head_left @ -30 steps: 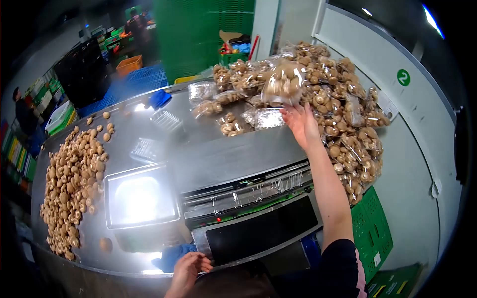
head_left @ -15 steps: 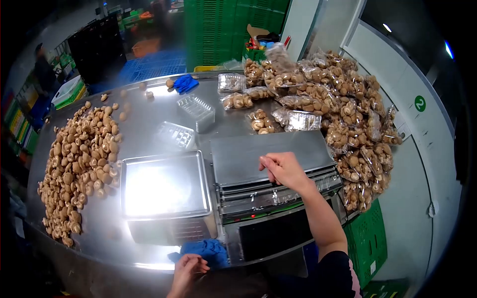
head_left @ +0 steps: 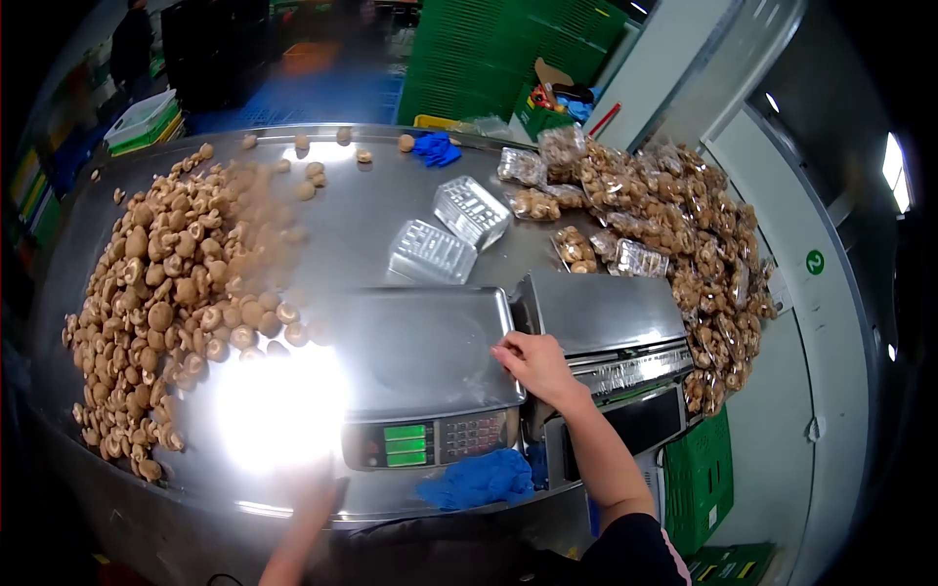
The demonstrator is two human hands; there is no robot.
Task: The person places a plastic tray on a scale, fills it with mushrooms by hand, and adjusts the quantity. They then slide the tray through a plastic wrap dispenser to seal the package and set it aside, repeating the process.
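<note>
My right hand [head_left: 532, 361] hovers at the right edge of the steel scale platter [head_left: 420, 342], fingers loosely bent, holding nothing. My left hand [head_left: 311, 500] is a blur at the table's front edge, below a bright glare and left of a blue cloth [head_left: 484, 479]; its grip is unclear. The scale's display [head_left: 430, 441] glows green below the platter. Loose mushrooms [head_left: 166, 283] are heaped on the left of the steel table. A film wrapping machine [head_left: 606, 313] stands just right of my right hand.
Two empty clear trays [head_left: 469, 208] [head_left: 430, 254] lie beyond the scale. Wrapped mushroom packs [head_left: 684, 225] are piled along the right side. A blue glove [head_left: 435, 148] lies at the far edge. Green crates [head_left: 489, 49] are stacked behind, another [head_left: 699, 479] stands low right.
My right hand has drawn back from the pile of packs, over the wrapper top, to the scale platter's edge. My left hand has slid left off the blue cloth. The view has swung left.
</note>
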